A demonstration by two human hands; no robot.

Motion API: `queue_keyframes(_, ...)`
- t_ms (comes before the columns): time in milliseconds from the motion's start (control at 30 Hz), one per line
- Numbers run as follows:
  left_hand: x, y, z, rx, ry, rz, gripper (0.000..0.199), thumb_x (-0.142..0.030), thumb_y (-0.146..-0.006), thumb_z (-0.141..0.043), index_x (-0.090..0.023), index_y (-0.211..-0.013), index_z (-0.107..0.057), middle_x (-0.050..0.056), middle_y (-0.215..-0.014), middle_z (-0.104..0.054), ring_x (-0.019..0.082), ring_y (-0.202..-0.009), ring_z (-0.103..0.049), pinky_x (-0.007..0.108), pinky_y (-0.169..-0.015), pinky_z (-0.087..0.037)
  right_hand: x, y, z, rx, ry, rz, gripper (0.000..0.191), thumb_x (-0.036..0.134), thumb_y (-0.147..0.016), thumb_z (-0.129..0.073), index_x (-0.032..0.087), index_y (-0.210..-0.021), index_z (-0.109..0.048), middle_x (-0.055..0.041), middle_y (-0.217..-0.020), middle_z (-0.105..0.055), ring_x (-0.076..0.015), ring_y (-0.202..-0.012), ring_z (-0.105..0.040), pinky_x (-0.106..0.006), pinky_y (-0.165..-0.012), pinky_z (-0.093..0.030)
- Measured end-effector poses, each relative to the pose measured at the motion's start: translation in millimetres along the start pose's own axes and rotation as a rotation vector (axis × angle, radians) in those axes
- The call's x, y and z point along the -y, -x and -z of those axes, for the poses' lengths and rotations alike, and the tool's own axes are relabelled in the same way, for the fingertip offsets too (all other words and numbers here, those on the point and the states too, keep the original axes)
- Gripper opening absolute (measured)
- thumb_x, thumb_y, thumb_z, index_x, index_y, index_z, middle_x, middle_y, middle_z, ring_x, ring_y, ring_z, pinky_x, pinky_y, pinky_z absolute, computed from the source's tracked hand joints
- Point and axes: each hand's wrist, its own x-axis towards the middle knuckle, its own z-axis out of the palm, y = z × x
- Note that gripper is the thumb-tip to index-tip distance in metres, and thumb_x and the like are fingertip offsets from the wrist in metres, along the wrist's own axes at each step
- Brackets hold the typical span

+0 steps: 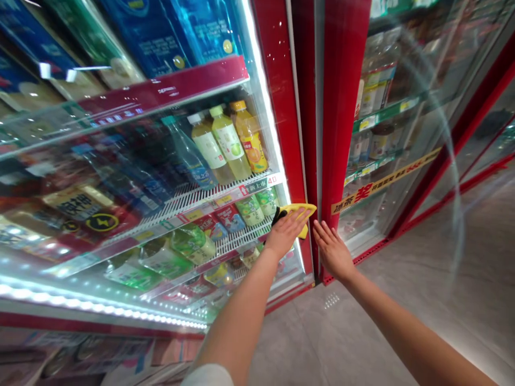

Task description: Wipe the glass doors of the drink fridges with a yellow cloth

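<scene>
My left hand [286,231] presses a yellow cloth [302,208] with a dark side against the lit cooler's right edge, where the glass meets the red frame [281,96]. The fingers lie stretched over the cloth, which sticks out past their tips; a black fold shows near the wrist side. My right hand [333,251] is empty, its fingers extended against the lower part of the neighbouring red door frame [340,118]. A narrow dark gap lies between the two frames. Behind the glass near my left hand are green-labelled bottles [250,209] on a wire shelf.
Bottled drinks [229,139] and large blue packs [161,37] fill the left cooler's shelves. A second glass door [406,128] to the right bears a yellow printed strip [386,179]. Grey tiled floor [418,300] spreads below right; blurred packages [80,354] lie at the lower left.
</scene>
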Motion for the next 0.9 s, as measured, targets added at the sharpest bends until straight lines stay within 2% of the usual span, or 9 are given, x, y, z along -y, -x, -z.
queue_keyframes(133, 3, 27, -3.2, 0.004, -0.011, -0.069, 0.065, -0.007, -0.096, -0.041, -0.023, -0.159, -0.036, -0.008, -0.17, -0.02, 0.008, -0.158, -0.015, 0.027, -0.132, -0.012, 7, 3, 3, -0.032, -0.035, 0.016, 0.078, 0.003, -0.093, -0.037, 0.02, -0.166, -0.019, -0.0102, -0.168, -0.032, -0.026, -0.156, -0.031, -0.051, -0.123, -0.036)
queue_keyframes(200, 11, 40, 1.6, -0.01, -0.023, 0.003, 0.067, -0.006, -0.096, -0.041, -0.024, -0.16, -0.035, -0.008, -0.171, -0.018, 0.01, -0.159, -0.011, 0.031, -0.133, -0.005, 11, 2, 9, -0.062, -0.066, 0.024, 0.081, 0.003, -0.093, -0.038, 0.022, -0.167, -0.013, -0.0099, -0.169, -0.03, -0.0262, -0.156, -0.031, -0.051, -0.123, -0.037)
queue_keyframes(300, 19, 60, 8.4, -0.053, -0.039, 0.198, 0.069, -0.008, -0.097, -0.044, -0.029, -0.161, -0.032, -0.008, -0.171, -0.015, 0.015, -0.16, -0.002, 0.042, -0.132, 0.008, 17, 0, 19, -0.106, -0.109, 0.039, 0.083, 0.002, -0.094, -0.037, 0.024, -0.167, -0.007, -0.0093, -0.17, -0.028, -0.0265, -0.157, -0.027, -0.052, -0.123, -0.037)
queue_keyframes(400, 13, 85, 3.6, -0.066, -0.041, 0.301, 0.07, -0.009, -0.096, -0.047, -0.034, -0.16, -0.035, -0.009, -0.171, -0.016, 0.016, -0.16, 0.004, 0.046, -0.13, 0.015, 24, 0, 26, -0.143, -0.129, 0.066, 0.084, 0.002, -0.095, -0.038, 0.024, -0.167, -0.001, -0.0101, -0.17, -0.027, -0.0261, -0.158, -0.023, -0.053, -0.123, -0.037)
queue_keyframes(500, 2, 103, -7.5, -0.039, -0.047, 0.215, 0.065, -0.009, -0.094, -0.05, -0.033, -0.154, -0.046, -0.01, -0.17, -0.019, 0.014, -0.159, 0.004, 0.042, -0.131, 0.013, 32, -1, 29, -0.155, -0.129, 0.109, 0.085, 0.002, -0.095, -0.04, 0.023, -0.167, 0.002, -0.0102, -0.169, -0.028, -0.0256, -0.159, -0.021, -0.052, -0.123, -0.038)
queue_keyframes(600, 5, 110, -10.1, -0.064, -0.082, 0.121, 0.056, -0.014, -0.096, -0.052, -0.032, -0.149, -0.053, -0.011, -0.17, -0.018, 0.013, -0.16, 0.001, 0.039, -0.132, 0.011, 42, -9, 29, -0.164, -0.131, 0.143, 0.087, 0.002, -0.095, -0.041, 0.026, -0.166, 0.004, -0.009, -0.17, -0.026, -0.0254, -0.159, -0.02, -0.052, -0.122, -0.039)
queue_keyframes(733, 13, 130, -3.7, -0.114, -0.132, 0.242, 0.057, -0.018, -0.098, -0.053, -0.033, -0.152, -0.049, -0.009, -0.17, -0.02, 0.018, -0.161, 0.001, 0.05, -0.131, 0.013, 55, -19, 26, -0.233, -0.149, 0.149, 0.088, 0.002, -0.095, -0.041, 0.028, -0.166, 0.005, -0.0082, -0.171, -0.024, -0.0264, -0.159, -0.018, -0.053, -0.122, -0.04)
queue_keyframes(800, 11, 145, -5.5, -0.138, -0.135, 0.287, 0.052, -0.019, -0.097, -0.054, -0.034, -0.147, -0.055, -0.009, -0.169, -0.026, 0.019, -0.161, 0.001, 0.052, -0.131, 0.012, 63, -21, 21, -0.268, -0.153, 0.156, 0.089, 0.002, -0.095, -0.041, 0.029, -0.166, 0.005, -0.0082, -0.171, -0.025, -0.0266, -0.159, -0.017, -0.054, -0.122, -0.04)
queue_keyframes(900, 8, 156, -13.7, -0.174, -0.118, 0.202, 0.033, -0.024, -0.097, -0.059, -0.031, -0.127, -0.071, -0.007, -0.164, -0.04, 0.019, -0.161, -0.005, 0.048, -0.132, 0.01, 79, -25, 10, -0.294, -0.148, 0.172, 0.088, 0.001, -0.095, -0.04, 0.029, -0.166, 0.004, -0.0081, -0.171, -0.025, -0.0267, -0.159, -0.016, -0.053, -0.122, -0.04)
